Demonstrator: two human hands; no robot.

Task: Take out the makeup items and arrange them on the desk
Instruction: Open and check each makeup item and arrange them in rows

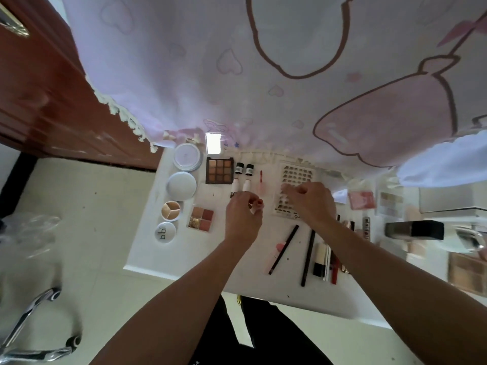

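Observation:
Makeup lies spread on a white desk (pixel 147 248). My left hand (pixel 243 217) is closed around a small pale tube with a red end (pixel 257 205). My right hand (pixel 311 201) hovers with curled fingers over a white sheet of false nails (pixel 296 177); whether it holds anything is hidden. Beyond my left hand lie a nine-pan brown palette (pixel 219 170), two white tubes with black caps (pixel 243 177) and a red wand (pixel 261 176). To the left are round white compacts (pixel 181 186) and a four-pan blush palette (pixel 201 216).
Black pencils (pixel 284 248) and several lipsticks (pixel 326 262) lie near the desk's front edge. More boxes and a dark bottle (pixel 415 229) crowd the right side. A pink cartoon cloth (pixel 290 75) hangs behind. A brown door (pixel 39 88) and a metal chair frame (pixel 31 325) stand at left.

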